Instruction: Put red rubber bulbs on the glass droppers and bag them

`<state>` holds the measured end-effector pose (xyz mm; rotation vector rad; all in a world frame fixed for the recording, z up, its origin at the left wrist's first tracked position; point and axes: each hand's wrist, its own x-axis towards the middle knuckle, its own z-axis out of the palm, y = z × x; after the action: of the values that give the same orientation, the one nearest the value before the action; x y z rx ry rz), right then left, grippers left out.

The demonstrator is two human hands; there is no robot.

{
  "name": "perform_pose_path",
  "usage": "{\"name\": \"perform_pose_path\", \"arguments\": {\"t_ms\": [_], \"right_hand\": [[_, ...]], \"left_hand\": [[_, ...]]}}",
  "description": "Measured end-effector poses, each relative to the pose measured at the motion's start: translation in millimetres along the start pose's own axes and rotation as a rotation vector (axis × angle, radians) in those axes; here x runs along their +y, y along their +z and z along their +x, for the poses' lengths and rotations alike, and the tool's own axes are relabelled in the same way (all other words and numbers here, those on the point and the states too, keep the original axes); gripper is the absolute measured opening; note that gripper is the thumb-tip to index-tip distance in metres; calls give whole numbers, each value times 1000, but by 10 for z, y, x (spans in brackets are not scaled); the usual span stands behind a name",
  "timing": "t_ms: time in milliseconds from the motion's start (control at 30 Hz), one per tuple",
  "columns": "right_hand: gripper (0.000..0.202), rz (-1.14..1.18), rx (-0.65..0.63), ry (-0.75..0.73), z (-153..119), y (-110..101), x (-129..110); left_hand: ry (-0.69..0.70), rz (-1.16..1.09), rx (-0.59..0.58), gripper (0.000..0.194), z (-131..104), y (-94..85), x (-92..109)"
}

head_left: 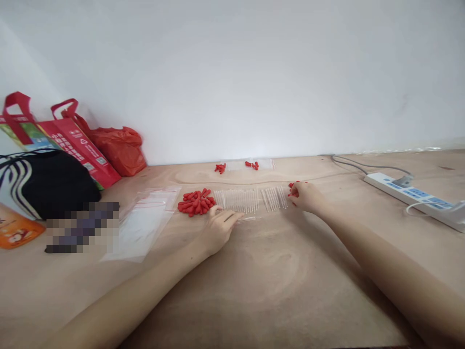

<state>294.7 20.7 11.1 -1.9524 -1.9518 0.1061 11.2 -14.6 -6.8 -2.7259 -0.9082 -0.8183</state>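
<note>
Two rows of thin clear dropper tubes lie side by side on the table, a wider row (238, 199) and a narrower row (274, 198). Left of them is a heap of red rubber dropper bulbs (196, 202). My left hand (221, 227) rests at the near edge of the wider row, fingers stretched out and apart, beside a loose tube (247, 219) lying crosswise. At the narrower row's right end, my right hand (304, 196) has thumb and forefinger pinched at a small red bulb (293, 193). More red shows behind those fingers, partly hidden.
Clear zip bags (143, 223) lie at left; another bag (234, 165) with several red bulbs is near the wall. A white power strip (414, 196) with cables stands right. Far left are a black drawstring bag (61, 182), a red plastic bag (118, 148) and an orange packet (18, 228).
</note>
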Motion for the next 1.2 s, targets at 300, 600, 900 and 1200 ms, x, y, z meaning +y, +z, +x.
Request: {"name": "perform_pose_path", "arguments": {"t_ms": [300, 600, 900, 1200], "right_hand": [[19, 316, 26, -659, -486, 272, -380], [9, 495, 51, -627, -592, 426, -572], [6, 466, 93, -642, -625, 421, -602], [14, 647, 59, -670, -613, 419, -600]], "left_hand": [[-24, -49, 32, 19, -3, 73, 6], [-10, -40, 61, 17, -10, 80, 19], [46, -24, 65, 21, -16, 75, 12], [124, -47, 124, 20, -36, 101, -38]]}}
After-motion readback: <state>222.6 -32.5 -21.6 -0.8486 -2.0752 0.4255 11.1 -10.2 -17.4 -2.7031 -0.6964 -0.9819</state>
